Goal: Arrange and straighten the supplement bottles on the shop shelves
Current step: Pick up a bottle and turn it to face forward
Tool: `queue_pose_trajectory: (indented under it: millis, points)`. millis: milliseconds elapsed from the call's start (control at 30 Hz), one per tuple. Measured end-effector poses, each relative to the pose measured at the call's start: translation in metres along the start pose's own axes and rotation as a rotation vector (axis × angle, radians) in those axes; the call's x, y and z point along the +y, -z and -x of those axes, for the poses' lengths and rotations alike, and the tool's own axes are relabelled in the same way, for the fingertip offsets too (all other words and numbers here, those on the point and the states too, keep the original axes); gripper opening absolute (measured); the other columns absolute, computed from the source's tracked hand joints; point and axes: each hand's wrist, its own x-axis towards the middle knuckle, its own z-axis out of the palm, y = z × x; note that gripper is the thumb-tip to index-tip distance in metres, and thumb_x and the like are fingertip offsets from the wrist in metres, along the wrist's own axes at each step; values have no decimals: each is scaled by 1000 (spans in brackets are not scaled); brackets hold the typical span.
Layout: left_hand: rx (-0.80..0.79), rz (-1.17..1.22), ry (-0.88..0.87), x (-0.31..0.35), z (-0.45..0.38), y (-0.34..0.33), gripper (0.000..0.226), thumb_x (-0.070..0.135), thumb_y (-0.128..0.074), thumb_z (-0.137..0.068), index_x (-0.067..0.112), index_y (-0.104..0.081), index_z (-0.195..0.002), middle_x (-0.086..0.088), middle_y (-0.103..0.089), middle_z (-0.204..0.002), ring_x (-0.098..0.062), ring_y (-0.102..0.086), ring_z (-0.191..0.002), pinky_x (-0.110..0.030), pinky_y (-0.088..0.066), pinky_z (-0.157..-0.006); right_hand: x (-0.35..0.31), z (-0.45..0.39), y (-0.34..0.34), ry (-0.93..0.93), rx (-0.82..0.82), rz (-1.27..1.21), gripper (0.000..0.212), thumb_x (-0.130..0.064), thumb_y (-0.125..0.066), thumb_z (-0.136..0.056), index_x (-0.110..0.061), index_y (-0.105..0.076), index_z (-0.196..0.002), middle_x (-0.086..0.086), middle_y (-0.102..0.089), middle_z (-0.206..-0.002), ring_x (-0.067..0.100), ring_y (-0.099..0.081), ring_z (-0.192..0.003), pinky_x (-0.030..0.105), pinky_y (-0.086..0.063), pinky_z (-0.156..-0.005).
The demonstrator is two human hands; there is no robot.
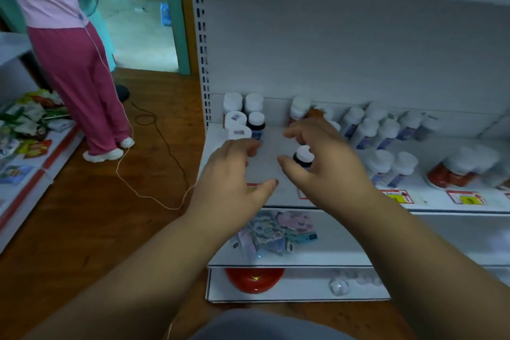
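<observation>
Dark bottle point(302, 158) partly behind right hand point(328, 163); labels perhaps too blurred

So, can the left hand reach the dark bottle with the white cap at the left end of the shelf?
Probably yes. The left hand is open just in front of the dark bottle with the white cap, and only bare white shelf lies between them.

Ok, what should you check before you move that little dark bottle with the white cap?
1. Dark bottle upright: ok.
2. Right hand round it: fingers curl at its sides; actual contact cannot tell.
3. Left hand free to help: ok, it holds nothing.
4. Bare space on the shelf between the hands: ok.
5. White bottles right of the hand standing clear: cannot tell, the hand hides the gap.
6. Left group tidy at the back corner: ok.
</observation>
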Motion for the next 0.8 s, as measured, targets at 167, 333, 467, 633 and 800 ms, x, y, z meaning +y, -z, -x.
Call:
queue_pose_trajectory:
  millis: [167,333,467,633,800]
  points:
    - [-46,96,18,80,14,-59,56,52,-67,-76,35,-45,-124,18,-47,-108,4,-44,-90,-17,-38,-75,49,54,77,-31,12,9,31,-29,-69,-85,-19,-62,-112,-7,-54,-106,11,-52,-102,29,-46,-84]
    - [-116,154,-9,163,28,-117,54,50,-67,-74,38,-45,-122,20,-51,-108,5,-50,-94,-17,-41,-75,106,107,143,-92,54,-4,32,-34,-68,-84,-25,-61,-114,-17,-50,-103,6,-53,-102,27,-46,-85]
    - [-149,137,-55,198,27,-149,52,44,-70,-78,36,-46,-123,19,-51,-110,7,-48,-94,-11,-38,-74,144,130,167,-162,91,-43,32,-32,-70,-84,-24,-62,-114,-18,-51,-101,2,-52,-97,22,-43,-82]
    - [-152,170,-85,217,-2,-181,45,48,-67,-80,38,-47,-119,22,-53,-107,4,-50,-95,-21,-43,-78,188,125,178,-215,92,-47,33,-33,-70,-83,-26,-61,-114,-19,-54,-100,-2,-52,-91,15,-43,-78]
    - [-197,207,-100,229,-54,-214,43,47,-66,-79,38,-47,-117,22,-50,-105,4,-50,-94,-20,-45,-77,230,96,195,-303,109,-47,25,-35,-68,-84,-28,-61,-106,-17,-60,-94,-3,-56,-80,16,-46,-70]
